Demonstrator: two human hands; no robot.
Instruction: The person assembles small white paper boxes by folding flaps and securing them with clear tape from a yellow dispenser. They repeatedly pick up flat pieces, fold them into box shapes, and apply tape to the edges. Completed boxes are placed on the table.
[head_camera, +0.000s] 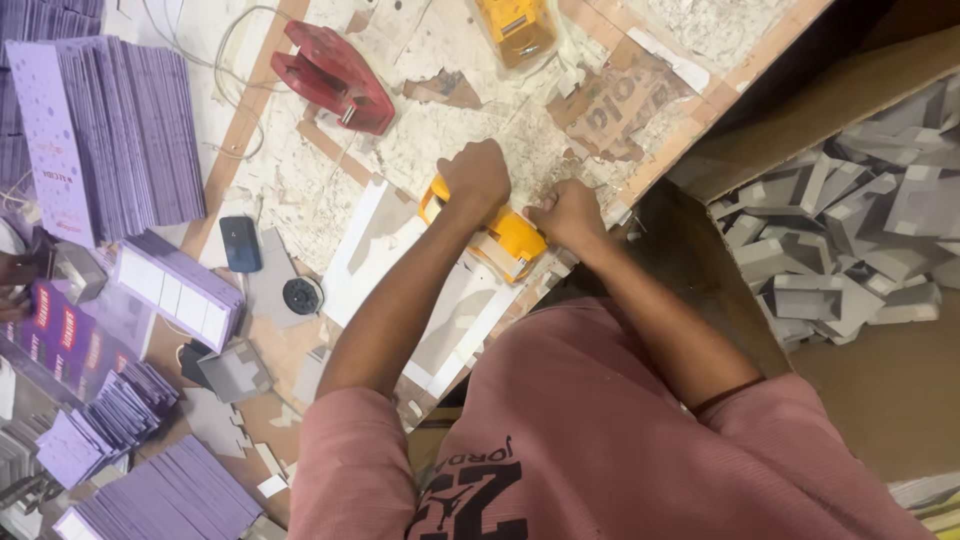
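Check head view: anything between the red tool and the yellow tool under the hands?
Nothing solid. Between the red tool and the yellow tool under the hands lies only the worktop, covered in torn paper scraps.

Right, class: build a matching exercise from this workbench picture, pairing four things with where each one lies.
Things:
1. red iron-shaped tool
2. dark blue small phone
3. pile of grey folded card pieces
4. yellow block-shaped tool

Places:
A. under the person's left hand and right hand
B. top of the bench
C. cardboard box, right
D. beside the purple cards

Pairs: 1-B, 2-D, 3-C, 4-A
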